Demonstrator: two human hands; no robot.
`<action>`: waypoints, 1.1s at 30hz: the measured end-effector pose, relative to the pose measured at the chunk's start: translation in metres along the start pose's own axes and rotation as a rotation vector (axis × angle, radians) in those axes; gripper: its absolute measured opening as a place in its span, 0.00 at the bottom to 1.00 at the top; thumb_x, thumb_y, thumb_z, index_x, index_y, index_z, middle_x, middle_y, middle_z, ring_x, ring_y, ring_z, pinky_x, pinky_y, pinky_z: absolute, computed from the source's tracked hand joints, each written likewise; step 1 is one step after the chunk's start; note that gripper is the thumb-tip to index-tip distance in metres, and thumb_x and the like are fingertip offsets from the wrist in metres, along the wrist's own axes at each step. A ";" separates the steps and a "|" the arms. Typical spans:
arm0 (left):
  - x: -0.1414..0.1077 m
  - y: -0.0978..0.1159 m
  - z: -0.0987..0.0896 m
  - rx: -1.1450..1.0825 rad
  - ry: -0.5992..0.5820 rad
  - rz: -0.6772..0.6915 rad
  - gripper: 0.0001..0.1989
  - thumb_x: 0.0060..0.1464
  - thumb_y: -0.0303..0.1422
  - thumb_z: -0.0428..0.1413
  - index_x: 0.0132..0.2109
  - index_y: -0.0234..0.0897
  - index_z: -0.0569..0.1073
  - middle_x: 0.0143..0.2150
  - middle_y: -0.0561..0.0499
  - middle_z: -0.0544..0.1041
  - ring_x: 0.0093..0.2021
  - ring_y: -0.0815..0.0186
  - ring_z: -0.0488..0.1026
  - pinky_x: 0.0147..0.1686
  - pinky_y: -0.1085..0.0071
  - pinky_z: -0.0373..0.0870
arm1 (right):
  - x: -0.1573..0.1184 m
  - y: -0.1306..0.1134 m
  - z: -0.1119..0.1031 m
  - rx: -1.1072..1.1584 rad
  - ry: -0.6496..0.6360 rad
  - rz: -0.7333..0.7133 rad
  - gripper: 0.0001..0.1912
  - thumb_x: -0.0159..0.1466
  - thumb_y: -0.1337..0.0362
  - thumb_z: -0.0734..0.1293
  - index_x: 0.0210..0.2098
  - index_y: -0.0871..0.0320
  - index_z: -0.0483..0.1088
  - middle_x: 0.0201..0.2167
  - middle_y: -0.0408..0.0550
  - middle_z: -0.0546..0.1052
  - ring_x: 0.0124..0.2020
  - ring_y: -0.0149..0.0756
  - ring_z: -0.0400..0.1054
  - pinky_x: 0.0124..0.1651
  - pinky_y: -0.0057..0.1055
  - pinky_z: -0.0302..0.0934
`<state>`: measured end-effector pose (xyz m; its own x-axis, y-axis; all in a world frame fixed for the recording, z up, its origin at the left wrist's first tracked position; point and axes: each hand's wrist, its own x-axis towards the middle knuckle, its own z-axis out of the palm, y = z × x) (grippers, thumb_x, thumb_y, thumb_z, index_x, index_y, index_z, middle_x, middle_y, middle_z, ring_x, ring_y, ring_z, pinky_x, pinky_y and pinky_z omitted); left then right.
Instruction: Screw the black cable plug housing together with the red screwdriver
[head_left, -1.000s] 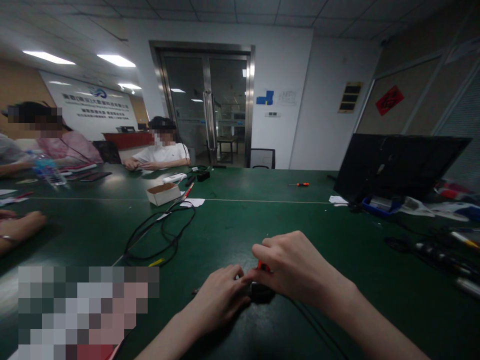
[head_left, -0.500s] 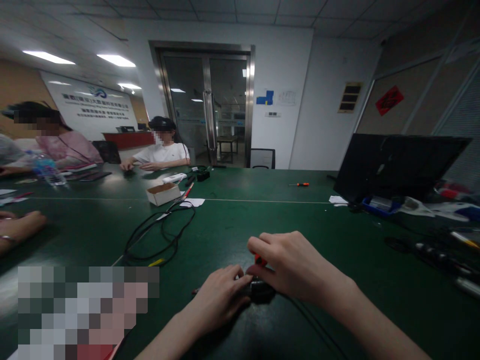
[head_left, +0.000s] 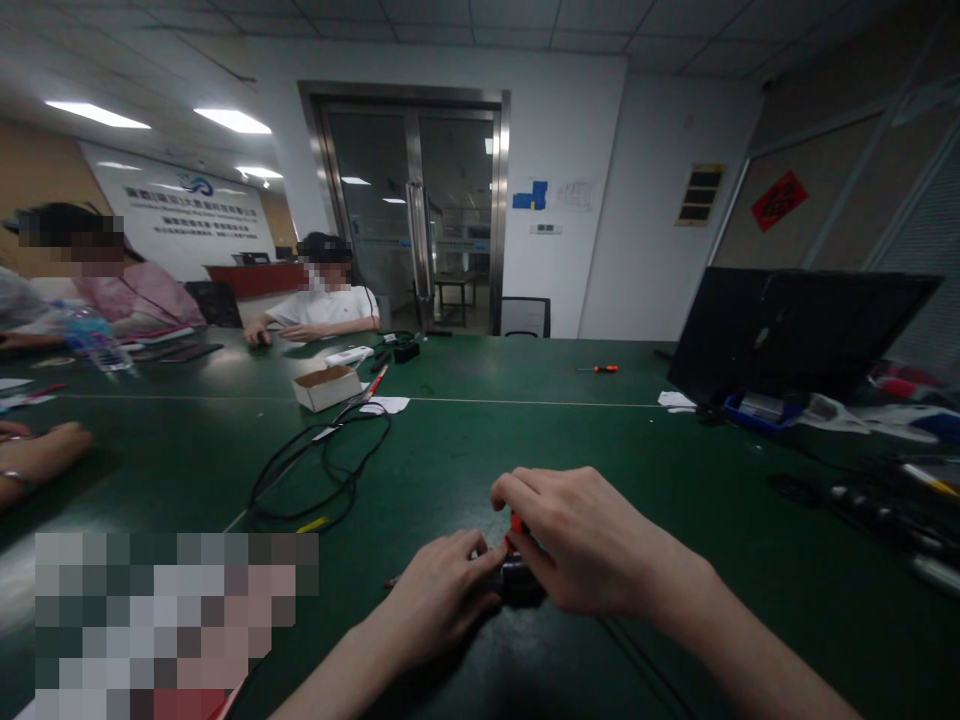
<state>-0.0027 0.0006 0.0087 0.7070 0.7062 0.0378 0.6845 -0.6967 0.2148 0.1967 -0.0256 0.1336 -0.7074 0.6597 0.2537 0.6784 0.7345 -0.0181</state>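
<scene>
A dark tool-like object (head_left: 519,582) with a cable lies on the green table (head_left: 465,450) close in front of me. My left hand (head_left: 442,590) is wrapped over its left part and holds it down. My right hand (head_left: 585,535) is closed round a small red-orange handle (head_left: 516,523), upright above the dark object. The fingers hide most of the handle, and its lower end cannot be made out. A reddish-brown tip (head_left: 390,582) of the dark object shows left of my left hand.
Coiled black cable (head_left: 352,490) and an open box (head_left: 328,388) lie left. An orange screwdriver (head_left: 606,369) lies farther back. A monitor (head_left: 795,335), blue tray (head_left: 761,410) and tools stand right. Two people (head_left: 326,300) sit across, left; another person's hand (head_left: 56,450) rests at the left edge.
My right hand has turned slightly about the red-orange handle, its thumb and wrist shifting a little. My left hand has stayed in place.
</scene>
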 end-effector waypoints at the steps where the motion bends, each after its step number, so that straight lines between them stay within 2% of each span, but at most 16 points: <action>1: 0.000 0.000 0.000 -0.002 0.000 0.000 0.16 0.62 0.34 0.54 0.56 0.46 0.68 0.51 0.46 0.72 0.48 0.54 0.71 0.47 0.60 0.69 | 0.000 0.000 -0.001 -0.008 -0.003 0.005 0.08 0.62 0.70 0.62 0.42 0.59 0.65 0.36 0.47 0.75 0.32 0.35 0.68 0.28 0.31 0.48; 5: -0.002 0.000 0.000 -0.002 -0.001 -0.009 0.13 0.62 0.34 0.54 0.54 0.44 0.69 0.50 0.46 0.72 0.48 0.54 0.71 0.47 0.60 0.69 | 0.001 0.000 -0.001 -0.039 0.005 0.033 0.04 0.66 0.65 0.65 0.40 0.58 0.65 0.34 0.45 0.76 0.30 0.35 0.68 0.27 0.31 0.45; 9: -0.002 -0.001 0.002 -0.001 0.009 -0.012 0.11 0.62 0.35 0.54 0.51 0.44 0.71 0.50 0.47 0.72 0.48 0.55 0.71 0.47 0.62 0.69 | 0.002 0.004 0.003 -0.091 0.042 0.036 0.11 0.66 0.56 0.69 0.37 0.56 0.67 0.29 0.43 0.75 0.28 0.35 0.68 0.28 0.31 0.43; 11: -0.001 -0.002 0.003 0.000 0.011 -0.010 0.10 0.62 0.36 0.54 0.50 0.44 0.72 0.50 0.47 0.72 0.48 0.55 0.71 0.48 0.63 0.69 | 0.002 0.005 0.005 -0.111 0.048 0.033 0.12 0.66 0.55 0.69 0.35 0.56 0.67 0.29 0.43 0.75 0.28 0.35 0.67 0.28 0.31 0.42; 14: -0.001 -0.001 0.003 0.007 0.004 -0.014 0.10 0.62 0.36 0.54 0.50 0.44 0.72 0.50 0.47 0.72 0.48 0.55 0.71 0.48 0.63 0.69 | 0.002 0.005 0.004 -0.097 0.042 0.021 0.10 0.67 0.57 0.67 0.34 0.56 0.67 0.31 0.44 0.74 0.30 0.35 0.67 0.28 0.32 0.44; 18: -0.001 0.001 0.000 0.014 0.001 -0.014 0.11 0.62 0.34 0.54 0.52 0.45 0.71 0.50 0.46 0.72 0.47 0.55 0.71 0.46 0.62 0.69 | -0.001 0.001 0.000 -0.014 0.021 0.004 0.04 0.64 0.65 0.65 0.38 0.58 0.65 0.36 0.46 0.74 0.32 0.35 0.66 0.29 0.31 0.48; 21: 0.000 0.002 -0.003 0.015 -0.010 -0.019 0.14 0.61 0.33 0.54 0.54 0.45 0.70 0.50 0.46 0.72 0.47 0.55 0.71 0.46 0.62 0.70 | -0.001 0.000 -0.001 0.016 -0.016 0.004 0.07 0.60 0.69 0.63 0.40 0.59 0.64 0.38 0.47 0.73 0.32 0.34 0.66 0.28 0.31 0.49; 28: -0.001 0.004 -0.005 0.012 -0.027 -0.027 0.15 0.61 0.33 0.54 0.55 0.44 0.69 0.51 0.45 0.72 0.48 0.54 0.71 0.48 0.60 0.69 | 0.001 -0.001 -0.003 -0.015 -0.037 0.013 0.09 0.62 0.71 0.63 0.42 0.59 0.64 0.37 0.46 0.73 0.31 0.34 0.66 0.26 0.30 0.47; 33: -0.001 0.003 -0.004 0.003 -0.014 -0.027 0.11 0.61 0.33 0.55 0.51 0.43 0.71 0.51 0.46 0.72 0.48 0.54 0.70 0.47 0.61 0.69 | 0.002 0.000 -0.004 -0.070 -0.014 0.009 0.03 0.67 0.67 0.65 0.40 0.56 0.65 0.33 0.44 0.74 0.28 0.32 0.66 0.26 0.30 0.44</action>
<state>-0.0018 -0.0017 0.0137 0.6910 0.7226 0.0183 0.7036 -0.6781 0.2125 0.1963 -0.0244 0.1377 -0.7033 0.6691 0.2403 0.6970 0.7155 0.0476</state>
